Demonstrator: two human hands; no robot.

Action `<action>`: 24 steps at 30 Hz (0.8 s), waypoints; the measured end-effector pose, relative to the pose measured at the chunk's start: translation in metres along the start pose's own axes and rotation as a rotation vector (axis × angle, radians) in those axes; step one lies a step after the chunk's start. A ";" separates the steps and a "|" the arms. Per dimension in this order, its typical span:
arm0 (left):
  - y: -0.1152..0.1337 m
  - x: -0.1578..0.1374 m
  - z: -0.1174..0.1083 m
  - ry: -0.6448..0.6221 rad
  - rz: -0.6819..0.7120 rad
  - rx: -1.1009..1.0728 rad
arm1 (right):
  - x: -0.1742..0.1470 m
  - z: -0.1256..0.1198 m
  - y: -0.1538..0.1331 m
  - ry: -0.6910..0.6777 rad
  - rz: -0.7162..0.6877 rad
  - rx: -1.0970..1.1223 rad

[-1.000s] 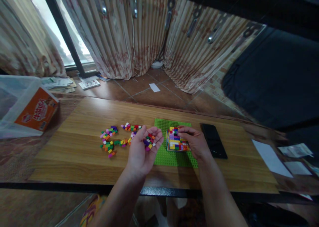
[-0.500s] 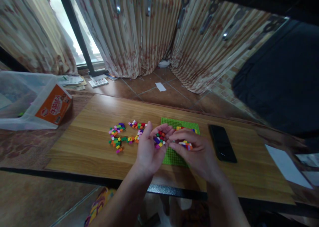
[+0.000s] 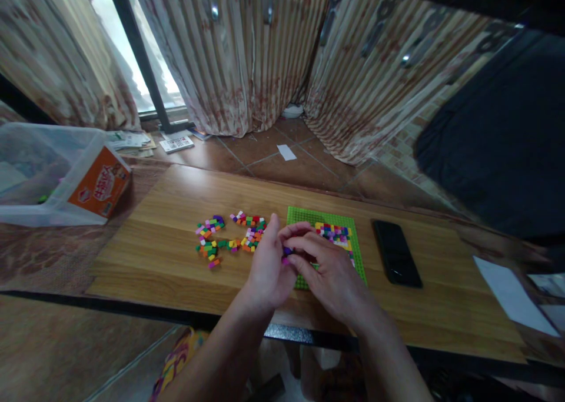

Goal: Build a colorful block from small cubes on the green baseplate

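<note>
Leftward, clear bin [image 3: 48,155] bears orange label [image 3: 102,183]; white characters too blurred to read. Left hand [image 3: 270,266] cupped, unclenched, loose bricks [image 3: 287,251] in palm. Right hand [image 3: 333,269] fingertips at them; cannot tell if pinching one.

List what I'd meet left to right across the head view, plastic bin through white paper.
Translucent plastic bin → loose toy bricks → left hand → right hand → black smartphone → white paper sheet
</note>
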State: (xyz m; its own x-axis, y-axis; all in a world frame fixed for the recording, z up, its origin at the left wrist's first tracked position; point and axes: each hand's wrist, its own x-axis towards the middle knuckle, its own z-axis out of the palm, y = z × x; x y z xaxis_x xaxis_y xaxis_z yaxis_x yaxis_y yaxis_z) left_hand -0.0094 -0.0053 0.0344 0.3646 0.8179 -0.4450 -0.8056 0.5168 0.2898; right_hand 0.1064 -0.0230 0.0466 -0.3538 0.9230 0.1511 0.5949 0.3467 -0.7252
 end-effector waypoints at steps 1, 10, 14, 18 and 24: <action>0.000 0.000 0.000 0.012 -0.005 -0.010 | 0.000 0.000 0.000 0.013 0.007 0.002; -0.003 0.005 -0.004 0.073 0.054 0.010 | 0.003 0.002 0.011 0.298 0.160 0.413; -0.004 0.003 -0.005 0.018 0.080 0.080 | 0.006 0.002 0.017 0.431 0.223 0.546; -0.005 0.002 -0.005 -0.053 0.129 0.156 | 0.007 0.001 0.021 0.452 0.284 0.605; -0.009 0.004 -0.006 -0.028 0.214 0.276 | 0.007 -0.001 0.022 0.388 0.302 0.596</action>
State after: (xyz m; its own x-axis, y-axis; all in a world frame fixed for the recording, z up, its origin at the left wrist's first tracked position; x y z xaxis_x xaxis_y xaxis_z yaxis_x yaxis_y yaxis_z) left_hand -0.0036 -0.0087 0.0249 0.2168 0.9199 -0.3268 -0.7098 0.3784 0.5942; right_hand 0.1177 -0.0087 0.0324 0.1064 0.9937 0.0339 0.0973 0.0235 -0.9950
